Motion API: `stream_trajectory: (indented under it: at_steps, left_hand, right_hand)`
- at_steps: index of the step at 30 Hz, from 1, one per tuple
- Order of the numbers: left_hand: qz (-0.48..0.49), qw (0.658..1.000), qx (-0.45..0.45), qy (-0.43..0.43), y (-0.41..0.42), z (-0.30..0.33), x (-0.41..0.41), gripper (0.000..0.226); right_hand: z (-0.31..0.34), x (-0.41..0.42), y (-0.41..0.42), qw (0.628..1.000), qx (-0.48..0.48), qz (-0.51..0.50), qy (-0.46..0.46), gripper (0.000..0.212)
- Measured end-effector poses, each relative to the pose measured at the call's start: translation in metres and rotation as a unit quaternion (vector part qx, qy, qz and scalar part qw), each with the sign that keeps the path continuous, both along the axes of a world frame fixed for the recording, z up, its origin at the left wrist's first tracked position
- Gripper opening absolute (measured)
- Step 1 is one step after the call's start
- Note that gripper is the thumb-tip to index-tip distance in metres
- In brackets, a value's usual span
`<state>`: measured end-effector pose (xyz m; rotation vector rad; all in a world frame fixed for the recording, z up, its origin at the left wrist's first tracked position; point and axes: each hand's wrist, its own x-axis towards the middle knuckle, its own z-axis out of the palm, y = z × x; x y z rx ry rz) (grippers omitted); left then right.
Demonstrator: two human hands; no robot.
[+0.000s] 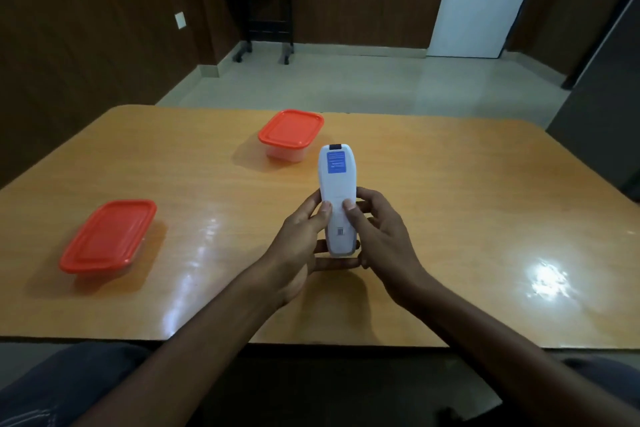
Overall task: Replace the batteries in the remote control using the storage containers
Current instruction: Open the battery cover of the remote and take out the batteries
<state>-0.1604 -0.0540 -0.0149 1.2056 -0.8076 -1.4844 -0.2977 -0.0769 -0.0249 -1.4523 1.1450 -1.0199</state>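
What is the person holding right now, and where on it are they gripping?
The white remote control, back side up, gripped at its lower half by both the left hand and right hand, thumbs on the back.

Wooden table (450, 218), white door (485, 0)

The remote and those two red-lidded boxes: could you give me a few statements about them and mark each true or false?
1. Both hands hold the remote, left hand and right hand. True.
2. The remote shows its button side to the camera. False: its back faces up, with a blue label near the far end.
3. Both containers are lidded, the near container and the far container. True.
4. The remote's battery cover is off. False: the back looks closed, both thumbs pressing on it.
5. Loose batteries lie on the table. False: none is visible.
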Motion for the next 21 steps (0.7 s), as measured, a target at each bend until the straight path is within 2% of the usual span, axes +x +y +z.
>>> stream_trajectory:
  at_steps: [7,10,13,21]
  left_hand:
    - [0.042,0.997,-0.035,-0.059,-0.006,-0.008,-0.014,0.045]
    - [0.064,0.995,-0.045,-0.055,-0.011,-0.011,-0.021,0.044]
    - [0.080,0.994,-0.052,-0.059,-0.015,-0.015,-0.026,0.048]
    - [0.095,0.992,-0.057,-0.064,-0.014,-0.020,-0.021,0.046]
  right_hand:
    - [-0.005,-0.006,-0.010,1.000,-0.004,0.022,-0.006,0.042]
    - [-0.007,-0.002,-0.012,1.000,-0.012,0.015,-0.023,0.039]
    - [-0.010,0.002,-0.012,0.999,-0.048,-0.008,0.009,0.038]
    - [-0.020,0.009,-0.009,0.994,-0.102,-0.020,0.022,0.039]
